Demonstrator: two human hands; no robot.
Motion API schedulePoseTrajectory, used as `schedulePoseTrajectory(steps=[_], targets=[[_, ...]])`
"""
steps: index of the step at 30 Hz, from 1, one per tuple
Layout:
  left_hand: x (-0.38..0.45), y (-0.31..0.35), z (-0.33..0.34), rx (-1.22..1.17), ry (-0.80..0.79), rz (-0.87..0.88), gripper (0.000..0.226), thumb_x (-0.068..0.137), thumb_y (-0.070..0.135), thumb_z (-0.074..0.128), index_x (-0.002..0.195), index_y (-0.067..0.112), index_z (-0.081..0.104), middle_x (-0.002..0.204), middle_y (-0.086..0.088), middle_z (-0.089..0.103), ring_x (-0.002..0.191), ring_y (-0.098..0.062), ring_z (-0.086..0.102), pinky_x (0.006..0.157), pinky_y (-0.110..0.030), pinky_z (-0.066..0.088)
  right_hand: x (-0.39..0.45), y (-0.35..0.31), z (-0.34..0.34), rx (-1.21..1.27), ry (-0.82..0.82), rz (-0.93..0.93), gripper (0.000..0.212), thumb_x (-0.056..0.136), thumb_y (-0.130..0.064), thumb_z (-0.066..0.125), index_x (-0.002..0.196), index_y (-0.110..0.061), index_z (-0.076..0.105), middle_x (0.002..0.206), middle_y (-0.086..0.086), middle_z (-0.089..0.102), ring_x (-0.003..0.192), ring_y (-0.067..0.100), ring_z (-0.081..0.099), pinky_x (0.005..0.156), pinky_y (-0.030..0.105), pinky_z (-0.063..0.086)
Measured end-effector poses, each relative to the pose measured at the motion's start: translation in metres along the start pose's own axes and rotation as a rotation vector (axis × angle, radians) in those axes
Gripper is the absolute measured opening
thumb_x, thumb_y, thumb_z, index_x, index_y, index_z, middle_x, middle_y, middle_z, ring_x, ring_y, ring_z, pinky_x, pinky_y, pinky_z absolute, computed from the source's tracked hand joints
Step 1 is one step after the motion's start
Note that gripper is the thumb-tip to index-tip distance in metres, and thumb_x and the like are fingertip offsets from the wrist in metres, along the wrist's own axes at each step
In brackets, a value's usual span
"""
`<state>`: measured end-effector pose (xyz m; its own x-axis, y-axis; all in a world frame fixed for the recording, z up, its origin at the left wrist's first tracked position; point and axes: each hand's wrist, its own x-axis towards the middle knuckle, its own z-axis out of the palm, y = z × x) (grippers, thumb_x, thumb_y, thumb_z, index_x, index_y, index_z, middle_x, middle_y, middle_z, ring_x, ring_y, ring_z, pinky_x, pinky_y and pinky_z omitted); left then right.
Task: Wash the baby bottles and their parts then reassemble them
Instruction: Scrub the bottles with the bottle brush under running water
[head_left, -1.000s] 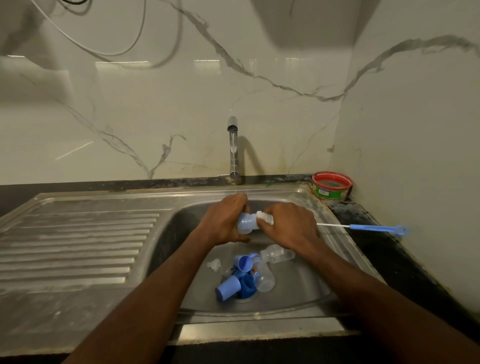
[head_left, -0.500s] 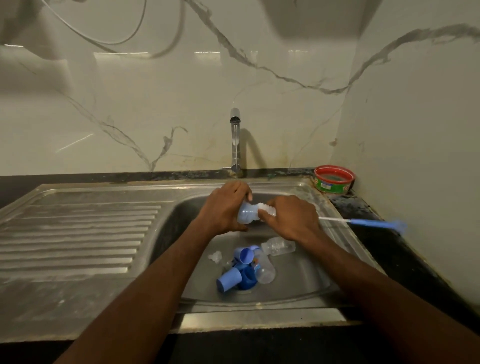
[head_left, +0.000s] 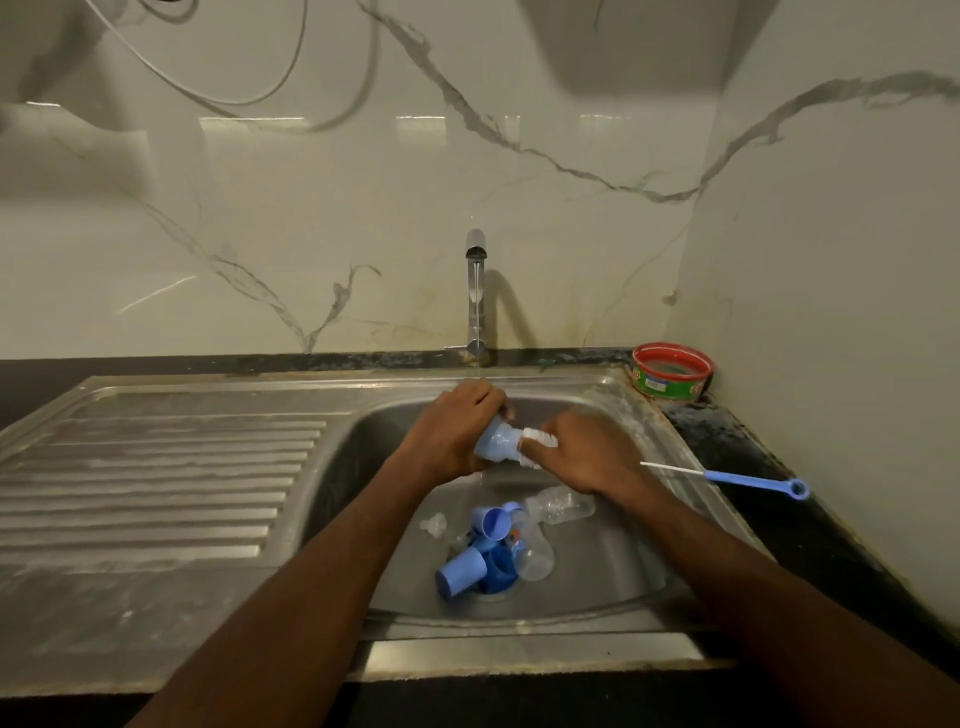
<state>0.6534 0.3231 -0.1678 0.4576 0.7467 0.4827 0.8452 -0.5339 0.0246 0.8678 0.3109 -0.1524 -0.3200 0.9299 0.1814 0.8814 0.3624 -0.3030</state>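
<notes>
My left hand (head_left: 451, 430) grips a pale blue bottle part (head_left: 497, 442) over the sink basin (head_left: 374, 467), under the running tap (head_left: 475, 291). My right hand (head_left: 584, 453) grips a bottle brush (head_left: 748, 477) whose white bristle head (head_left: 539, 439) sits at the part's opening; the blue handle sticks out to the right. On the basin floor lie two clear bottles (head_left: 558, 506) (head_left: 532, 548), blue caps (head_left: 460, 571) (head_left: 491, 521), a blue ring (head_left: 498, 564) over the drain and a clear teat (head_left: 434, 524).
A ribbed steel drainboard (head_left: 156, 478) stretches left of the basin. A red and green tub (head_left: 671, 371) stands at the back right corner on the dark wet counter (head_left: 737, 436). Marble walls close in behind and on the right.
Both hands stay together at the bottle part under the tap. The brush handle has shifted slightly, dipping lower on the right; the items in the basin lie as before.
</notes>
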Motion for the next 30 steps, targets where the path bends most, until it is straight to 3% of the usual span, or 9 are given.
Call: schedulePoseTrajectory(steps=[5, 11, 20, 26, 30], targets=[[-0.004, 0.005, 0.012, -0.081, -0.037, 0.015, 0.058, 0.077, 0.052, 0.074, 0.124, 0.025, 0.053, 0.120, 0.005, 0.058, 0.106, -0.013, 0.052, 0.090, -0.031, 0.045, -0.010, -0.002, -0.012, 0.005, 0.147, -0.008, 0.034, 0.097, -0.058, 0.050, 0.088, -0.029, 0.066, 0.079, -0.007, 0.059, 0.075, 0.014, 0.055, 0.054, 0.025, 0.028], [-0.009, -0.005, 0.011, 0.148, -0.162, -0.086, 0.049, 0.089, 0.042, 0.071, 0.128, 0.021, 0.050, 0.126, -0.002, 0.061, 0.111, -0.020, 0.059, 0.094, -0.037, 0.048, -0.008, 0.006, -0.019, -0.291, 0.175, -0.104, 0.045, 0.096, -0.067, 0.042, 0.113, -0.035, 0.069, 0.101, -0.003, 0.072, 0.092, 0.019, 0.066, 0.070, 0.033, 0.046], [-0.001, 0.001, 0.004, 0.469, -0.142, -0.161, 0.062, 0.086, 0.034, 0.076, 0.137, 0.020, 0.043, 0.137, -0.006, 0.055, 0.123, -0.025, 0.054, 0.104, -0.043, 0.042, -0.014, 0.000, -0.037, -0.385, 0.212, -0.047, 0.044, 0.096, -0.064, 0.048, 0.125, -0.036, 0.066, 0.106, -0.003, 0.072, 0.095, 0.018, 0.065, 0.070, 0.032, 0.043], [-0.011, 0.003, 0.006, 0.752, -0.423, -0.339, 0.068, 0.084, 0.027, 0.076, 0.144, 0.020, 0.045, 0.147, -0.012, 0.048, 0.140, -0.033, 0.040, 0.115, -0.064, 0.023, -0.019, 0.004, -0.043, -0.531, 0.214, 0.049, 0.030, 0.094, -0.050, 0.057, 0.110, -0.029, 0.070, 0.103, -0.001, 0.070, 0.092, 0.019, 0.067, 0.066, 0.030, 0.041], [-0.008, 0.019, 0.020, 0.908, -0.517, -0.285, 0.062, 0.085, 0.028, 0.076, 0.140, 0.018, 0.051, 0.147, -0.015, 0.046, 0.143, -0.035, 0.034, 0.118, -0.063, 0.018, -0.019, -0.002, -0.034, -0.570, 0.157, 0.051, 0.026, 0.095, -0.045, 0.057, 0.112, -0.028, 0.068, 0.106, -0.001, 0.069, 0.094, 0.019, 0.067, 0.067, 0.030, 0.034]])
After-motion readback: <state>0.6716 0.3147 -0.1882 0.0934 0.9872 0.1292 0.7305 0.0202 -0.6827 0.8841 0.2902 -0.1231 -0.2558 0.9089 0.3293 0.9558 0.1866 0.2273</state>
